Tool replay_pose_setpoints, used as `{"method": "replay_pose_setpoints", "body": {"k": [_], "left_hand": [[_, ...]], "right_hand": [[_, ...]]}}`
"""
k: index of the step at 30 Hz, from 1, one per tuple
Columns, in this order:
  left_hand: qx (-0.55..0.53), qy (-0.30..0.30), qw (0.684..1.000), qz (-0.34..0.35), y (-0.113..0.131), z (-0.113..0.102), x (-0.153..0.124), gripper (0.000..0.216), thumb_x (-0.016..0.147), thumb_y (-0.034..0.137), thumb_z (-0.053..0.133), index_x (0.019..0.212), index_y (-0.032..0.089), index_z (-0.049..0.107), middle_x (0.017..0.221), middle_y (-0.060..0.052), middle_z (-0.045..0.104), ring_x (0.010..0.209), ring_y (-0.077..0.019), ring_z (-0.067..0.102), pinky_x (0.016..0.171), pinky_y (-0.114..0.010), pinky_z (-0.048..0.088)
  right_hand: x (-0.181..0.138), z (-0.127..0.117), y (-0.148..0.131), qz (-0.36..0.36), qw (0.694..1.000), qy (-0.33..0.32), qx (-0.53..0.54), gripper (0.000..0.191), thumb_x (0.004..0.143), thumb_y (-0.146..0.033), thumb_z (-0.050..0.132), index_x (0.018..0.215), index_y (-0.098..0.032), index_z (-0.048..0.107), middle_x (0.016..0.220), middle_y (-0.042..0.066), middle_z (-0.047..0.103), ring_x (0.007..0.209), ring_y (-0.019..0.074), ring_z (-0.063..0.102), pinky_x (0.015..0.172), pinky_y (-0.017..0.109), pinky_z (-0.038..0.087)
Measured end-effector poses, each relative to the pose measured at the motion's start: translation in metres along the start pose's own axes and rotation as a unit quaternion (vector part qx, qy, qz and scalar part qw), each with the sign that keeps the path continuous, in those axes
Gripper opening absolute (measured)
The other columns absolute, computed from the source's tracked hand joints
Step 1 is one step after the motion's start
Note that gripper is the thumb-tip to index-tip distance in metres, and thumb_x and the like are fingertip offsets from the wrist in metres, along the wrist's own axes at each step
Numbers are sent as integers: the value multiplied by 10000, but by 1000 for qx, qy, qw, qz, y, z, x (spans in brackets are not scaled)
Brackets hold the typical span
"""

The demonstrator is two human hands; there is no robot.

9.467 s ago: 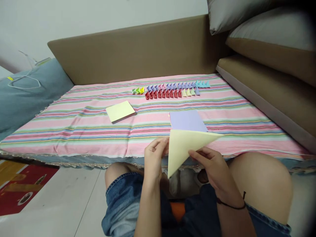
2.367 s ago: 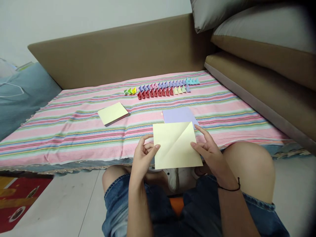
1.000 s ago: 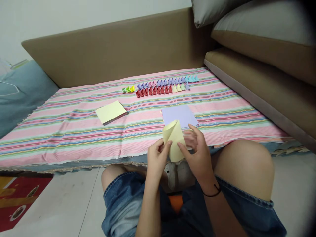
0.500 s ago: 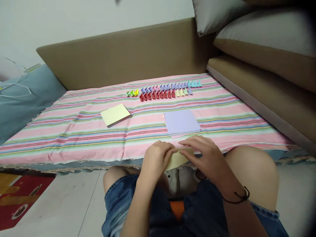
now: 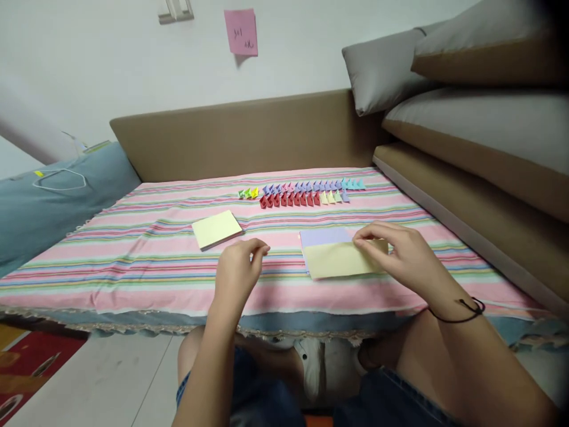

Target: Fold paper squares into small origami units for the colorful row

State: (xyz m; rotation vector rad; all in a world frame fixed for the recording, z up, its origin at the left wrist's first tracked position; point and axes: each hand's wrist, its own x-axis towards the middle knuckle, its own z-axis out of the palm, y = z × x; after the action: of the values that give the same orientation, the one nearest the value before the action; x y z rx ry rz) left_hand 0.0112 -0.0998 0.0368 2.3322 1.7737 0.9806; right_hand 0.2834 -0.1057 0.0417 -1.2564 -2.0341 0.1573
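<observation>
My right hand (image 5: 398, 252) pinches a pale yellow sheet of paper (image 5: 340, 261), folded or creased to a long strip, between thumb and fingers. The strip hangs over a stack of lilac paper (image 5: 322, 236) and hides its front part. My left hand (image 5: 242, 264) hovers apart from the paper, its fingers curled towards the thumb, with nothing seen in them. Beyond the left hand lies a stack of pale yellow paper (image 5: 217, 230).
Two rows of small folded paper pieces, among them red ones (image 5: 290, 200) and light blue ones (image 5: 352, 184), stand further back on the striped cloth (image 5: 155, 249). Grey and brown cushions (image 5: 480, 118) are piled at the right. A pink note (image 5: 241, 32) hangs on the wall.
Both hands held the yellow paper low over the lap. Now the left hand has let go and moved left, while the right has carried the paper forward over the lilac stack. The view has tilted up.
</observation>
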Motion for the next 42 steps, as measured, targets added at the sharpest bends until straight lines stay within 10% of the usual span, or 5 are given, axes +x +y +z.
{"method": "replay_pose_setpoints", "body": {"k": [11, 23, 30, 37, 42], "left_hand": [[-3, -76, 992, 98, 51, 51, 75, 167, 833, 235, 536, 803, 195, 696, 755, -43, 719, 694, -199, 639, 605, -263, 391], [-148, -179, 953, 193, 65, 108, 167, 217, 795, 200, 503, 784, 174, 718, 784, -51, 727, 701, -174, 632, 626, -237, 417], [-268, -44, 961, 61, 26, 125, 204, 193, 807, 282, 519, 683, 170, 615, 640, -26, 642, 648, -172, 604, 665, -286, 453], [-636, -239, 723, -125, 33, 151, 178, 563, 733, 514, 629, 1166, 167, 539, 1067, -115, 656, 893, -211, 643, 697, -280, 494], [-637, -342, 677, -141, 42, 158, 163, 404, 683, 301, 726, 1014, 79, 659, 923, -135, 710, 776, -205, 664, 700, -269, 484]], "right_hand": [[69, 20, 22, -101, 994, -38, 6, 161, 858, -155, 473, 785, -179, 614, 791, 40, 633, 766, 176, 568, 704, 293, 416], [73, 19, 110, 166, 963, -8, 212, 224, 766, -380, 614, 818, -164, 648, 748, 25, 656, 700, 181, 607, 597, 268, 453], [66, -5, 142, 278, 903, 126, 301, 282, 706, -432, 667, 749, -154, 655, 742, 60, 676, 680, 209, 615, 572, 295, 459], [68, 16, 122, 289, 880, 109, 360, 283, 716, -405, 670, 831, -146, 673, 820, 73, 706, 718, 212, 641, 578, 283, 477], [64, 18, 111, 288, 913, 116, 266, 218, 762, -374, 620, 814, -168, 666, 782, 36, 697, 749, 221, 652, 585, 280, 500]]}}
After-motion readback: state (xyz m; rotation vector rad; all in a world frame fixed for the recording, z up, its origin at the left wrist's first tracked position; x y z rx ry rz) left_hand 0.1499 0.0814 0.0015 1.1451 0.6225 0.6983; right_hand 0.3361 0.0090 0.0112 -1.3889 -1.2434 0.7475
